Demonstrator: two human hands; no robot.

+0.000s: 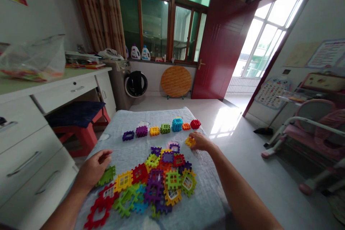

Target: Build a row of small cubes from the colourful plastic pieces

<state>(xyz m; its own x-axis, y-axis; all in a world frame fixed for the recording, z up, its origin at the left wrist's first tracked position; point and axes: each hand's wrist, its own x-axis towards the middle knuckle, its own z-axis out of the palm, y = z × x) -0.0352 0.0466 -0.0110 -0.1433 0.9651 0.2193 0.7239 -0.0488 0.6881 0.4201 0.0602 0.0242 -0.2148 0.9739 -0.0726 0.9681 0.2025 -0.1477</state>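
Note:
My right hand (pixel 199 141) pinches a yellow interlocking plastic block (pixel 190 142) at the right side of the cloth-covered table (pixel 129 118). My left hand (pixel 93 170) hovers at the left, its fingers loosely bent and apart with nothing visible in them, beside a green block (pixel 107 176). Between the hands lies a loose pile of notched square blocks, among them a purple one (pixel 154 187), a yellow one (pixel 123 181) and a red frame (pixel 98 214). Behind the pile runs a row of sorted stacks: purple (pixel 141 131), green (pixel 165 128), blue (pixel 177 124) and red (pixel 195 124).
On the left stand a white desk (pixel 58 95) with a plastic bag (pixel 33 61) on it and a dark-topped stool (pixel 78 115). A washing machine (pixel 118 82), a round wooden board (pixel 176 81) and a red door (pixel 215 50) are behind. A pink chair (pixel 309 129) stands at the right.

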